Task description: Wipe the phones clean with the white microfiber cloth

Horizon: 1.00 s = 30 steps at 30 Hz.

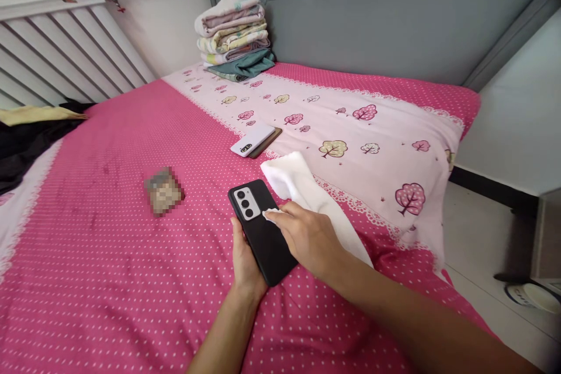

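Note:
A black smartphone with a grey camera block lies back side up in my left hand. The thumb of that hand rests along the phone's left edge, and its other fingers are hidden underneath. My right hand is over the phone's back, its fingers closed on a small white wipe that touches the case beside the camera block. Behind and to the right of my right hand, a white cloth is spread on the bed, partly covered by the forearm.
Beyond the phone, a pale lilac phone overlaps a brown flat item on the pink bedspread. A blurred-out small object lies left. Folded fabrics are stacked by the grey headboard; a radiator stands at left.

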Each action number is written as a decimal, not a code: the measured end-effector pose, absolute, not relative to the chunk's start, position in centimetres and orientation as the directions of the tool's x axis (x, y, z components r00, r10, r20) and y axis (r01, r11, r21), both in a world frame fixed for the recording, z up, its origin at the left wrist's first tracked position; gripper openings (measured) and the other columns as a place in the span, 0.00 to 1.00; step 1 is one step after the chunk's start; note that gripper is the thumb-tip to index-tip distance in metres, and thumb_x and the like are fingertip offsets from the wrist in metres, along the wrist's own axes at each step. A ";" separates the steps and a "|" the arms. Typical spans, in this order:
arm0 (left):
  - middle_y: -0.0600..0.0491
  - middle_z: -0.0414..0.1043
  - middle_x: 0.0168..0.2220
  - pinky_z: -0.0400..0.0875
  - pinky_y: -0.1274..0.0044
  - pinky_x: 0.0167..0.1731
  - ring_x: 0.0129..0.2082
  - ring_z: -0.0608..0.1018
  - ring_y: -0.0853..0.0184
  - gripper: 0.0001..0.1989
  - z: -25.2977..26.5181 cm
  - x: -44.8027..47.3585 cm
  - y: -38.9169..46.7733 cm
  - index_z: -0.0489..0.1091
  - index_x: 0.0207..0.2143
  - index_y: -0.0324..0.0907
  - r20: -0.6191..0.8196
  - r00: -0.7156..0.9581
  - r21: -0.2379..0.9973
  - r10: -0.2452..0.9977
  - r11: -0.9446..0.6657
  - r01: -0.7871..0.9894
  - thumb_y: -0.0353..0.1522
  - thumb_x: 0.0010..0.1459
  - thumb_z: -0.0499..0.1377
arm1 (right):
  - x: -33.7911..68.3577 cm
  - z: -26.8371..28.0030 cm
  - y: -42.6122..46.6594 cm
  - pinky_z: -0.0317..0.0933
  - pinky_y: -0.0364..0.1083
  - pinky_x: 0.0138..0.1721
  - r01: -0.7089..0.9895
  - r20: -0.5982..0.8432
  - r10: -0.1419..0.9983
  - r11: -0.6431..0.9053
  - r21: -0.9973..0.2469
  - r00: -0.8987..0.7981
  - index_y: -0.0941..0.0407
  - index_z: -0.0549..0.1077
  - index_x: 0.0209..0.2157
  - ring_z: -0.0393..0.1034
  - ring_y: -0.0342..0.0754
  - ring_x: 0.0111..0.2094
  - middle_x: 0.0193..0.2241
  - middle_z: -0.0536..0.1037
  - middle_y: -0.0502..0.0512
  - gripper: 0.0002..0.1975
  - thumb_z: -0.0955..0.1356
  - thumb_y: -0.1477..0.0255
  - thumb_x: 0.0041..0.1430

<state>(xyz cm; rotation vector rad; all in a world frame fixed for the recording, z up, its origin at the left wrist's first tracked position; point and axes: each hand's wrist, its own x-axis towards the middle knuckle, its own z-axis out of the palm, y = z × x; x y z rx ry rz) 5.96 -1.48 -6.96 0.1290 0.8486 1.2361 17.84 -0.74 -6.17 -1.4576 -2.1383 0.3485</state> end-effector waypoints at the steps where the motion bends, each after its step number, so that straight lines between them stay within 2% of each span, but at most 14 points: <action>1: 0.44 0.77 0.36 0.70 0.67 0.42 0.35 0.79 0.59 0.27 -7.0 6.0 -1.5 0.74 0.38 0.36 -0.495 0.072 0.525 0.866 0.364 -0.769 0.47 0.57 0.46 | 17.9 -6.1 -0.7 0.57 0.41 0.27 0.798 0.262 0.924 0.373 -0.473 -0.277 0.47 0.69 0.47 0.70 0.42 0.33 0.35 0.73 0.49 0.16 0.59 0.76 0.61; 6: 0.44 0.77 0.36 0.70 0.66 0.42 0.33 0.79 0.58 0.27 -6.8 6.0 -1.5 0.73 0.40 0.36 -0.490 0.056 0.557 0.870 0.362 -0.747 0.47 0.57 0.46 | 18.0 -6.4 -0.6 0.54 0.42 0.23 0.862 0.229 0.943 0.317 -0.396 -0.241 0.48 0.68 0.49 0.69 0.43 0.30 0.32 0.73 0.49 0.17 0.60 0.76 0.60; 9: 0.44 0.77 0.37 0.70 0.66 0.41 0.33 0.79 0.58 0.27 -6.8 6.0 -1.4 0.73 0.41 0.36 -0.499 0.053 0.559 0.865 0.368 -0.743 0.48 0.57 0.46 | 18.0 -6.4 -0.5 0.55 0.42 0.23 0.860 0.227 0.943 0.319 -0.397 -0.244 0.50 0.68 0.49 0.69 0.44 0.30 0.33 0.73 0.50 0.17 0.60 0.76 0.60; 15: 0.44 0.78 0.33 0.72 0.70 0.38 0.33 0.79 0.60 0.26 -7.1 5.8 -1.4 0.74 0.36 0.36 -0.508 0.050 0.516 0.860 0.350 -0.782 0.46 0.58 0.45 | 17.6 -6.4 -0.8 0.59 0.41 0.30 0.706 0.314 0.861 0.508 -0.493 -0.400 0.51 0.68 0.48 0.69 0.42 0.33 0.35 0.73 0.50 0.16 0.59 0.76 0.61; 20: 0.45 0.77 0.27 0.72 0.71 0.37 0.32 0.79 0.60 0.28 -7.2 5.6 -1.4 0.75 0.31 0.35 -0.480 0.149 0.451 0.864 0.389 -0.803 0.47 0.57 0.45 | 17.4 -6.6 -1.2 0.59 0.41 0.30 0.546 0.413 0.716 0.698 -0.463 -0.563 0.51 0.68 0.48 0.67 0.42 0.32 0.35 0.72 0.50 0.15 0.59 0.75 0.62; 23: 0.47 0.76 0.26 0.73 0.73 0.34 0.30 0.79 0.62 0.27 -7.1 5.5 -1.4 0.75 0.29 0.36 -0.497 0.146 0.432 0.856 0.389 -0.814 0.47 0.57 0.45 | 17.5 -6.6 -1.1 0.59 0.41 0.29 0.486 0.432 0.658 0.750 -0.448 -0.617 0.51 0.68 0.48 0.66 0.41 0.30 0.35 0.72 0.50 0.15 0.59 0.75 0.62; 26: 0.47 0.77 0.27 0.73 0.73 0.35 0.31 0.79 0.61 0.27 -7.1 5.5 -1.3 0.75 0.29 0.36 -0.488 0.151 0.424 0.859 0.385 -0.820 0.47 0.57 0.45 | 17.6 -6.6 -1.1 0.59 0.40 0.30 0.481 0.437 0.659 0.749 -0.455 -0.613 0.51 0.68 0.48 0.66 0.41 0.31 0.35 0.72 0.50 0.15 0.59 0.75 0.62; 30: 0.45 0.77 0.28 0.72 0.70 0.39 0.34 0.78 0.60 0.28 -6.9 5.8 -1.3 0.75 0.32 0.35 -0.481 0.150 0.446 0.864 0.388 -0.807 0.47 0.57 0.45 | 17.5 -6.5 -1.0 0.60 0.40 0.31 0.553 0.410 0.739 0.673 -0.491 -0.535 0.51 0.69 0.48 0.67 0.41 0.32 0.35 0.72 0.51 0.15 0.59 0.75 0.62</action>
